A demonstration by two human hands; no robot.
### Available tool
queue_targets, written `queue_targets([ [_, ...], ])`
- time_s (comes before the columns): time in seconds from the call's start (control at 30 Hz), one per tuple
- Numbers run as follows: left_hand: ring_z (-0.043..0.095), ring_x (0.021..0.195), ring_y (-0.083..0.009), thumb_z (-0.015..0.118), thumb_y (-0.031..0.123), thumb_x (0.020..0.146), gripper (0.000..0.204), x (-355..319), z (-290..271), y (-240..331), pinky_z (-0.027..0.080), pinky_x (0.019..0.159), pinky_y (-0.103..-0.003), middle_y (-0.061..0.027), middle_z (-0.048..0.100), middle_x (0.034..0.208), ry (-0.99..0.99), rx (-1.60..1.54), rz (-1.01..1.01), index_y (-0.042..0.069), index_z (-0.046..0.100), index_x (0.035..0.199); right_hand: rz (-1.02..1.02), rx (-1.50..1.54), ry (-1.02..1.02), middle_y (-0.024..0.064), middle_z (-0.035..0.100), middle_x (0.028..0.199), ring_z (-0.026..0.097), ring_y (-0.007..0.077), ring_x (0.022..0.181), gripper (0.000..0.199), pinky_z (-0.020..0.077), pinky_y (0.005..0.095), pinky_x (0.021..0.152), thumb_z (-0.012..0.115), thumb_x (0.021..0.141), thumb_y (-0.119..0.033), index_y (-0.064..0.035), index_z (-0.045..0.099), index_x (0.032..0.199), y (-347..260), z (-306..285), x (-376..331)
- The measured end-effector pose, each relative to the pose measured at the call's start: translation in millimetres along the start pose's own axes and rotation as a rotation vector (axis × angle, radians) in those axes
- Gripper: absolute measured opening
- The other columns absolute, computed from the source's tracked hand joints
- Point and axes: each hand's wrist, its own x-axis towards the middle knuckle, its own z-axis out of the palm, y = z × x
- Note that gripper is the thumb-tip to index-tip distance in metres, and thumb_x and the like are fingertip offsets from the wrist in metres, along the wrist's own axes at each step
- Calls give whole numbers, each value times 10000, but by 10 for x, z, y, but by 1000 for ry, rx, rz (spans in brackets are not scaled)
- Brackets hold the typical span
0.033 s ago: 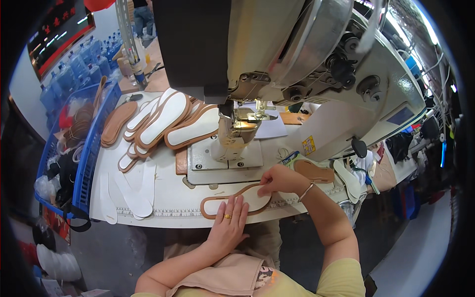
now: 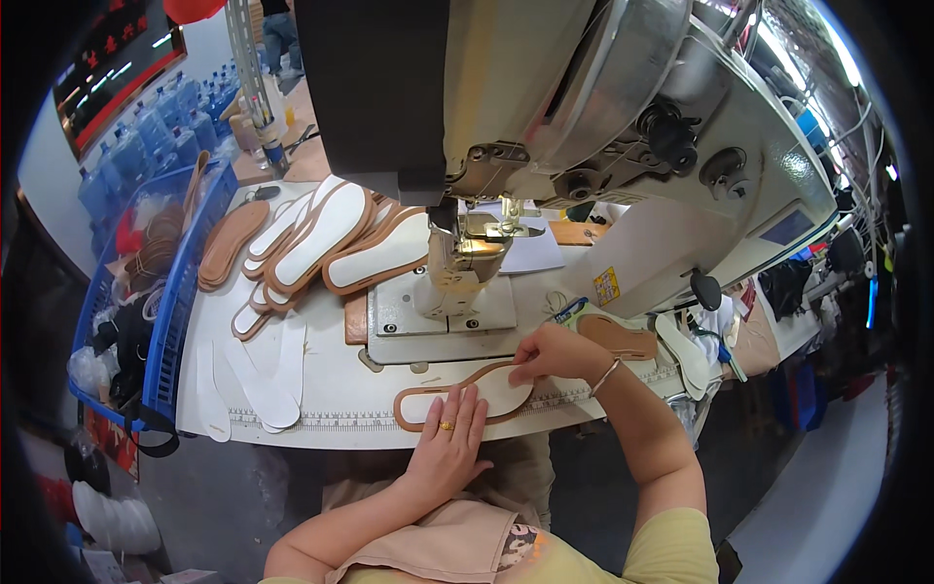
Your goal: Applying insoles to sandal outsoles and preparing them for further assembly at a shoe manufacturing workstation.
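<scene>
A brown shoe insole (image 2: 403, 420) with a smaller white liner (image 2: 420, 404) on top lies along the table's front edge. My left hand (image 2: 448, 438), a ring on one finger, lies flat across its middle with fingers stretched out. At the wide right end, my right hand (image 2: 553, 354) has its fingertips pinched together at the liner and the insole's edge. The fingertips partly hide what they grip. Just behind stands the sewing machine's post (image 2: 457, 277), with the needle area above it.
Insoles with white liners (image 2: 321, 234) are piled at the back left, near plain brown insoles (image 2: 232, 248). Loose white liners (image 2: 263, 384) lie in front of them. A blue basket (image 2: 170, 341) of odds and ends stands left. Another brown insole (image 2: 618, 338) lies right.
</scene>
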Motion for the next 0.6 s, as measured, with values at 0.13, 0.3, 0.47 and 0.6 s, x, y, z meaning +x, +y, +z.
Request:
queue_targets([
  [0.13,281,1373,-407,732,497,678,945,17,13,-6,228,1113,-506,-250,311,1465,-5,32,9,-49,378,1363,-13,206,-17,19,658,686,583,82,591,200,477,226,555,766,758,-174,1,706,832,186,-54,-15],
  [0.3,291,1370,-400,744,477,670,941,23,27,-14,239,1106,-506,-251,324,1458,16,7,14,-43,382,1365,-93,121,187,23,639,651,560,73,571,177,457,220,527,761,752,-153,2,703,812,325,-309,-197],
  [0.47,301,1362,-402,751,476,658,928,39,-3,-5,254,1094,-514,-247,334,1451,13,37,10,-36,405,1350,58,113,337,19,636,642,552,59,577,162,441,222,527,767,737,-143,0,700,777,552,-605,-616],
  [0.6,355,1330,-378,752,507,631,908,93,-53,18,286,1075,-506,-234,385,1406,23,86,-1,-7,450,1316,110,43,492,49,651,659,577,89,590,163,466,240,556,757,721,-116,19,700,793,705,-707,-1059],
])
